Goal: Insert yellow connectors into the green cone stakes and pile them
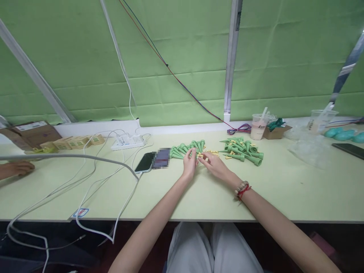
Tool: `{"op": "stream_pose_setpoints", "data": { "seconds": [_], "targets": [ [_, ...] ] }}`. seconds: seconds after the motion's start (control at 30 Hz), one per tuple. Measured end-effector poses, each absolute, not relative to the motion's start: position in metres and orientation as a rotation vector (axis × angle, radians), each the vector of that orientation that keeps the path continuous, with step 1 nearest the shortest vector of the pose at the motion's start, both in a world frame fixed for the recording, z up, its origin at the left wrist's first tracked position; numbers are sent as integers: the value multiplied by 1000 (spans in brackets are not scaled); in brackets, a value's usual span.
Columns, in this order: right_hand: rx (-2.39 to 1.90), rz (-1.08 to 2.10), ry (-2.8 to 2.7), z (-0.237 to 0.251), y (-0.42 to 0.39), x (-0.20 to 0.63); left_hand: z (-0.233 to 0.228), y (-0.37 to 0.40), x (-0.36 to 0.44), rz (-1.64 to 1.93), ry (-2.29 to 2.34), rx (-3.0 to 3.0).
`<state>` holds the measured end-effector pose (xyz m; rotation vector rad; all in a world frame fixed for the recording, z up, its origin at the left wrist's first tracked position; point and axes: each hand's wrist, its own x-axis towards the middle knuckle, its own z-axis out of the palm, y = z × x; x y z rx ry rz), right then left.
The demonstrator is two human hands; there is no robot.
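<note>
My left hand (pixel 190 163) is closed, its fingertips pressed together in front of a group of green cone-shaped pieces (pixel 178 152). Whatever it grips is hidden behind the fingers. Close beside it, my right hand (pixel 214 165) pinches a small yellow piece (pixel 200 155) between thumb and fingers, almost touching the left fingertips. More small yellow pieces (pixel 213 152) lie just beyond the right hand. Farther right is a loose heap of green cones (pixel 241 149) with some yellow pieces among them.
A phone (pixel 144 162), a power strip (pixel 127 141) and white cables (pixel 93 182) occupy the left. Another person's hand (pixel 21 168) rests at far left near yellowish blocks (pixel 79 142). Drink cups (pixel 258 127), a small box (pixel 275 131) and a plastic bag (pixel 308 149) stand right.
</note>
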<state>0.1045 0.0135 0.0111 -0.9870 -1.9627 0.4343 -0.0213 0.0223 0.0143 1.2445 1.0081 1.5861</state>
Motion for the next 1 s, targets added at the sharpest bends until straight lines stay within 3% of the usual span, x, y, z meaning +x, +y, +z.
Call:
{"op": "stream_pose_setpoints", "data": {
  "seconds": [0.17, 0.3, 0.37, 0.57, 0.67, 0.73, 0.9, 1.0],
  "targets": [
    [-1061, 177, -2103, 11, 16, 108, 11, 19, -19, 1535, 1031, 1248],
    [-994, 271, -2020, 8, 15, 103, 10, 14, -16, 1554, 1026, 1284],
    [-982, 502, -1870, 8, 13, 97, 10, 11, -16, 1586, 1010, 1353],
    [-915, 1729, -1252, 20, 8, 89, 7, 3, -19, 1640, 1014, 1627],
    [-859, 1923, -1181, 23, 8, 92, 8, 4, -19, 1615, 1010, 1674],
    [-959, 1760, -1267, 21, 8, 93, 10, 6, -18, 1602, 1004, 1636],
    [-1161, 747, -1741, 18, 8, 98, 19, 15, -21, 1566, 967, 1378],
    [-1054, 500, -1904, 19, 8, 103, 22, 17, -24, 1531, 972, 1263]
  ]
}}
